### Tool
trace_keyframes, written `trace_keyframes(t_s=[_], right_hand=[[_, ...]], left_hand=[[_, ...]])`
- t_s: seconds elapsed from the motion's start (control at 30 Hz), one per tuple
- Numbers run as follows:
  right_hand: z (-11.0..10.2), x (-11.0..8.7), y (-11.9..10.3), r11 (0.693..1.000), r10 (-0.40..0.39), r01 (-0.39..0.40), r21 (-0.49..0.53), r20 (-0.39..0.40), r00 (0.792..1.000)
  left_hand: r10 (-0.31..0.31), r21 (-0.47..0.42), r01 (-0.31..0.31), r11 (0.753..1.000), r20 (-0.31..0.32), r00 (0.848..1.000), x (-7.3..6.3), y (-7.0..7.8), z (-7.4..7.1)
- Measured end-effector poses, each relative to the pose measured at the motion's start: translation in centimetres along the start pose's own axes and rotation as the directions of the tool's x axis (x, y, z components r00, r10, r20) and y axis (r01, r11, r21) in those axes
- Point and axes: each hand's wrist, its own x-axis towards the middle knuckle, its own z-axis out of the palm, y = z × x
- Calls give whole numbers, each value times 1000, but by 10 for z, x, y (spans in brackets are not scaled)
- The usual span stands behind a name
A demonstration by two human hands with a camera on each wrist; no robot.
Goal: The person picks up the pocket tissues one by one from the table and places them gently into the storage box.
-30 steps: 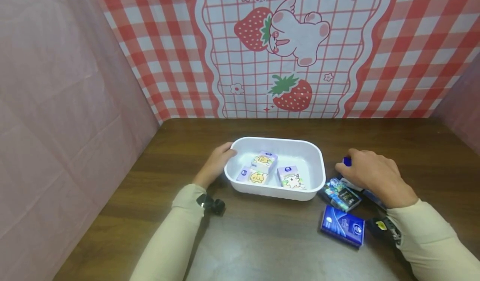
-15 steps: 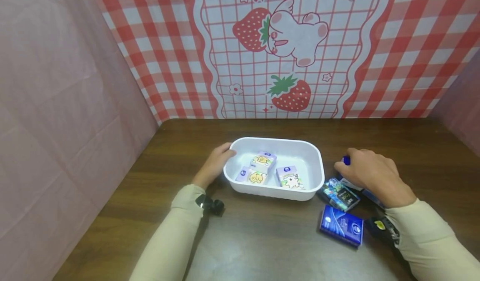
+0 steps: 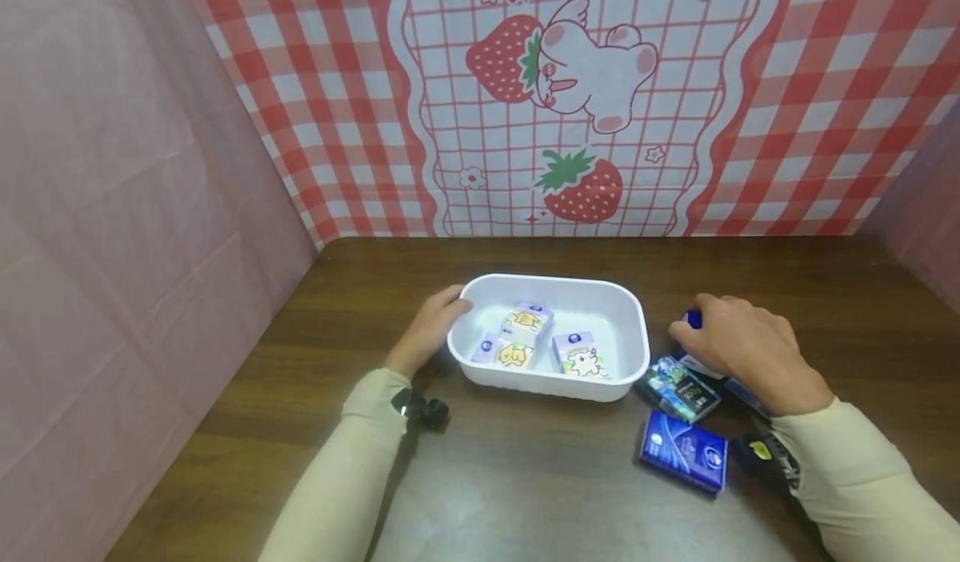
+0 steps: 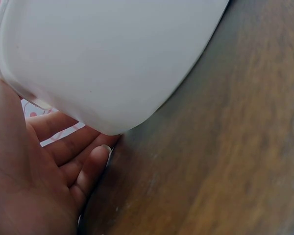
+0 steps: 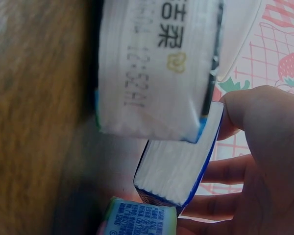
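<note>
My left hand holds the left end of a white plastic tub, thumb over the rim and fingers outside the wall. Inside lie several lilac tissue packs with cartoon animals, one partly on top of another. To the tub's right, my right hand grips a blue tissue pack between thumb and fingers; its white side shows in the right wrist view. Close below that hand are a dark floral tissue pack and another small pack, mostly hidden by the wrist.
A flat blue tissue pack lies nearest the front, right of the tub. All stand on a brown wooden table. A red checked strawberry cloth hangs behind it, with a pink curtain on the left.
</note>
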Motion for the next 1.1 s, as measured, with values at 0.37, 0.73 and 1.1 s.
trace_keyframes(t_s=[0.37, 0.73, 1.1], right_hand=[[1, 0, 0, 1000, 0, 0, -5, -5, 1000], [-1, 0, -2, 1000, 2, -2, -8, -16, 1000], [-2, 0, -3, 1000, 7, -7, -7, -18, 1000]], left_hand=[[4, -2, -4, 1000, 2, 1000, 0, -1, 0], [-2, -8, 2, 1000, -4, 1000, -1, 0, -1], [4, 0, -4, 1000, 4, 1000, 0, 0, 0]])
